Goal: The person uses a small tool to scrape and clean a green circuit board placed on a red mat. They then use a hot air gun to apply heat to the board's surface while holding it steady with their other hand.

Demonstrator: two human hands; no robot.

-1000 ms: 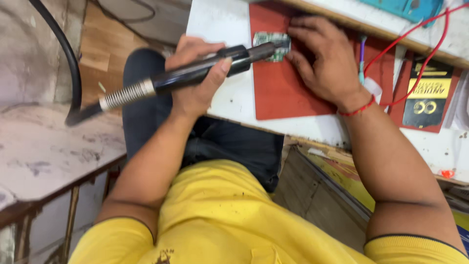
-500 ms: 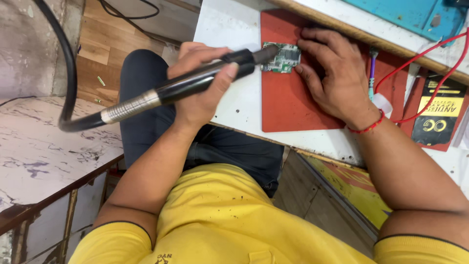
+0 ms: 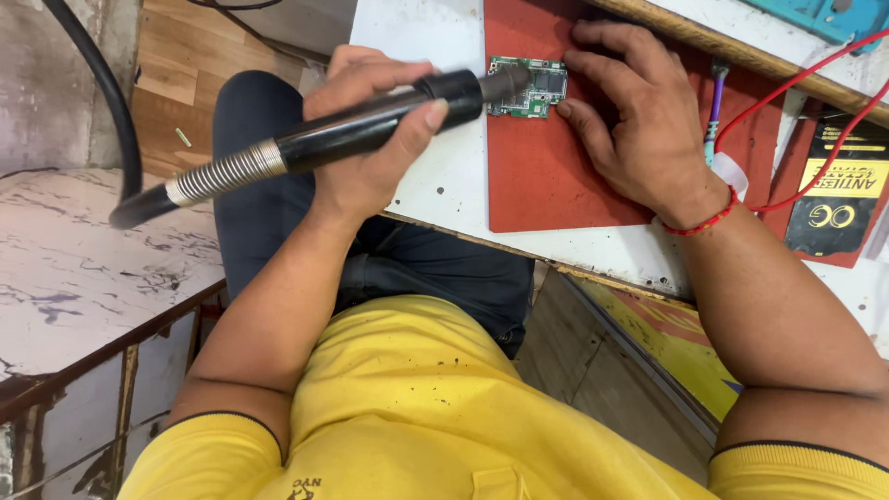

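We are gripping the black hot-air wand [image 3: 370,130] in our left hand [image 3: 370,139], fingers clenched round it; its nozzle is now reaching the green circuit board [image 3: 530,88], upper centre on the red mat [image 3: 546,176]. Our right hand [image 3: 639,120] is lying flat, fingers released, pinning the board. Red wires [image 3: 806,88] are crossing upper right.

You are seated at a small electronics repair bench, the sort found in a phone-repair workshop. A white worktop [image 3: 435,185] carries a red heat-resistant mat [image 3: 546,176] along its near edge, and a bare green circuit board [image 3: 528,88] lies near the mat's far edge. A black hot-air handpiece [image 3: 370,130] with a coiled metal collar and thick hose points its nozzle at the board. Red test leads [image 3: 796,83] trail across the worktop's right side, over a black-and-yellow antistatic pouch [image 3: 838,199]. A purple-handled tool [image 3: 713,116] (partly hidden) lies on the mat. A worn, paint-flecked shelf [image 3: 74,268] stands at your left.
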